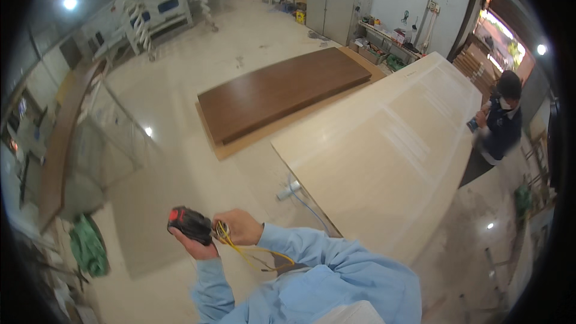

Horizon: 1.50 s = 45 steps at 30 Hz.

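Observation:
My left hand (197,247) is closed around a chunky black device with red parts (191,224). Its exact kind is not clear. Right beside it, my right hand (240,227) is closed at the device's end, near a small round piece with yellow cord (252,258) looped about it. The cord hangs below my fingers toward my blue sleeve. Both hands are held up in front of me over the floor, left of the large pale board (372,150).
A dark brown panel (282,93) lies on a light brown sheet ahead. Across the pale board, a co-worker (505,117) holds a blue tool. A long brown board (63,156) rests on a frame at left, near a green cloth (88,246). A pale hose (312,210) hangs beside the board.

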{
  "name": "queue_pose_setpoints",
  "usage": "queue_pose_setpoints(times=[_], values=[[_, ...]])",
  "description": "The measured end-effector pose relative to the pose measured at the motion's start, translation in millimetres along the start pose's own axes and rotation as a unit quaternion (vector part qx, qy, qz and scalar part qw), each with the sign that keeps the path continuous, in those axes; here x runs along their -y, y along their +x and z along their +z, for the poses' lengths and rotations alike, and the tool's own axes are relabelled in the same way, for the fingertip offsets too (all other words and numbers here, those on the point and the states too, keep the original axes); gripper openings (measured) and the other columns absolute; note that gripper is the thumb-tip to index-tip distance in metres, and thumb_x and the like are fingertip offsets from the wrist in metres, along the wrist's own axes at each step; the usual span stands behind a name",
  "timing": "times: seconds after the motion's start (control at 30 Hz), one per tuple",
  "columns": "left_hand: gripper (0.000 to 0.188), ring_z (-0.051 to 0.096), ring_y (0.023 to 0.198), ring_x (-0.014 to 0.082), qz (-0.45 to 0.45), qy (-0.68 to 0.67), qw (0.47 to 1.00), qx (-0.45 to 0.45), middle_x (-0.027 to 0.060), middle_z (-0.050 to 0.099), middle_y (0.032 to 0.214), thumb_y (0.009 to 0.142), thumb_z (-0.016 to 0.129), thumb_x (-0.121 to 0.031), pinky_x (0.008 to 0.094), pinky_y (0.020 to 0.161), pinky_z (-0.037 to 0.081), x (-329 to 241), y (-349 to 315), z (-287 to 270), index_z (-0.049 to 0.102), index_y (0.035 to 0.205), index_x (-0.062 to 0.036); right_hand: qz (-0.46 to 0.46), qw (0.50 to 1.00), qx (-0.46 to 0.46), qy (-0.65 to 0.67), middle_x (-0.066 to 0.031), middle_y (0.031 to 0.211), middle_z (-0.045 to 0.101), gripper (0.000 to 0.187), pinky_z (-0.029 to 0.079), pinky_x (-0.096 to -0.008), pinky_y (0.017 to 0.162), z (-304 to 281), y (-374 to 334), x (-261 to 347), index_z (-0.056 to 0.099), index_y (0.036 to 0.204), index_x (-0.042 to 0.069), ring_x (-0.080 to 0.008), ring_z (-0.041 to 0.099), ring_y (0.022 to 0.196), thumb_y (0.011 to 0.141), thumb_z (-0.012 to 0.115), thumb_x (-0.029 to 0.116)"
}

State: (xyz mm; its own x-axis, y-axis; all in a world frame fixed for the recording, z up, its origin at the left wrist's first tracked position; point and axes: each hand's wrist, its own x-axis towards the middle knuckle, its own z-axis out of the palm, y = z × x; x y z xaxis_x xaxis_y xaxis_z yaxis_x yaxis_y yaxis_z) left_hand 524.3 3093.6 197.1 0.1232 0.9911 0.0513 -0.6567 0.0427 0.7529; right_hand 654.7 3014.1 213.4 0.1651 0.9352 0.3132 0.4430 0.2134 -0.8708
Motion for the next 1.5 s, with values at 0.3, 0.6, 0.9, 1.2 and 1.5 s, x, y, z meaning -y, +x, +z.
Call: queue_pose_setpoints(times=[0.3, 0.6, 0.9, 1.2, 1.5], values=[[0.058, 0.065, 0.086, 0.0205, 0.076, -0.045, 0.996, 0.034, 0.0041, 0.068, 0.101, 0.097, 0.056, -0.066, 0.0371, 0.078, 0.056, -30.8, 307.4, -37.6, 0.066, 0.115, -0.0115, 0.042, 0.997, 0.070, 0.018, -0.0134, 0.086, 0.073, 0.024, 0.055, -0.0432, 0.072, -115.1, 212.1, -95.3, 0.068, 0.089, 0.008, -0.0351, 0.071, 0.085, 0.073, 0.078, 0.022], [0.058, 0.065, 0.085, 0.0209, -0.098, 0.058, 0.992, -0.061, 0.0027, 0.068, 0.098, 0.094, 0.055, -0.070, 0.0385, 0.074, 0.057, 97.4, 507.2, -93.4, 0.065, 0.116, -0.0181, 0.099, 0.960, -0.250, -0.080, -0.0121, 0.083, 0.071, 0.031, 0.055, -0.0376, 0.071, -238.0, 335.7, -230.5, 0.067, 0.095, 0.005, -0.0283, 0.071, 0.077, 0.078, 0.082, 0.026], [0.067, 0.070, 0.089, 0.0237, -0.410, 0.105, 0.883, 0.201, 0.0097, 0.071, 0.105, 0.099, 0.045, -0.068, 0.0390, 0.074, 0.060, 366.2, 600.5, 151.1, 0.062, 0.126, -0.0094, 0.263, 0.788, -0.539, -0.140, -0.0047, 0.080, 0.068, 0.027, 0.051, -0.0270, 0.067, -355.5, 311.2, -265.2, 0.068, 0.091, 0.003, -0.0099, 0.061, 0.072, 0.077, 0.085, 0.020], [0.112, 0.067, 0.108, 0.0234, -0.527, 0.024, 0.568, 0.632, 0.0097, 0.063, 0.125, 0.081, 0.071, -0.070, 0.0368, 0.093, 0.056, 498.0, 487.9, 469.8, 0.032, 0.155, 0.0055, 0.296, 0.729, -0.599, -0.145, -0.0065, 0.083, 0.070, 0.028, 0.053, -0.0300, 0.072, -493.9, 283.5, -341.6, 0.068, 0.094, 0.004, -0.0134, 0.066, 0.078, 0.079, 0.085, 0.020], [0.108, 0.066, 0.114, 0.0232, -0.606, 0.057, 0.450, 0.653, 0.0118, 0.062, 0.132, 0.078, 0.076, -0.064, 0.0371, 0.098, 0.054, 639.6, 440.0, 703.2, 0.038, 0.152, 0.0054, 0.269, 0.778, -0.565, -0.059, -0.0084, 0.087, 0.070, 0.030, 0.054, -0.0319, 0.074, -735.5, 305.8, -417.2, 0.067, 0.096, 0.004, -0.0163, 0.067, 0.081, 0.080, 0.086, 0.021]])
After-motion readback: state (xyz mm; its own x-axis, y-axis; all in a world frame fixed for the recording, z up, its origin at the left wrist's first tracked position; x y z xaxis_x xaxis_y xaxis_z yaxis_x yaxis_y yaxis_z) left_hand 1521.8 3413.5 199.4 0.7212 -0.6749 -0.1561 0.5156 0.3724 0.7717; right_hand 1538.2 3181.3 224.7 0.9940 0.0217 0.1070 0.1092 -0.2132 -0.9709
